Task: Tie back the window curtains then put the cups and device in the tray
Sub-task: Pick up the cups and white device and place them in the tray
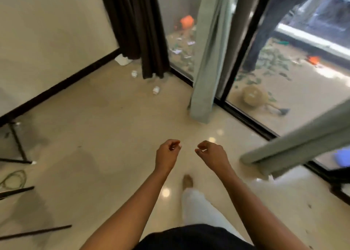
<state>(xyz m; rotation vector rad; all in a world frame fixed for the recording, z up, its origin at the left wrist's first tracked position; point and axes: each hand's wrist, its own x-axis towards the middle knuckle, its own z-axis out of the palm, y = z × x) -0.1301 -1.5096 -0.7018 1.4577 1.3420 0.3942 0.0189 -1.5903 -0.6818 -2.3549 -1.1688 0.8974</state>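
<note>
A pale green curtain (208, 56) hangs straight down to the floor in front of the window. A second pale green curtain (295, 145) slants in from the right. A dark brown curtain (140, 28) hangs in the far corner. Two small white cups lie on the floor near it, one cup (134, 73) by the wall and another cup (156, 90) nearer me. A white device (123, 60) sits at the baseboard. My left hand (166, 153) and my right hand (212, 154) hover side by side over the floor, fingers loosely curled, holding nothing.
Black window frames (244, 117) run along the floor on the right, with a littered balcony behind the glass. Black tripod legs (19, 145) and a green cable (15, 177) lie at the left. My foot (187, 180) is on the glossy tile floor.
</note>
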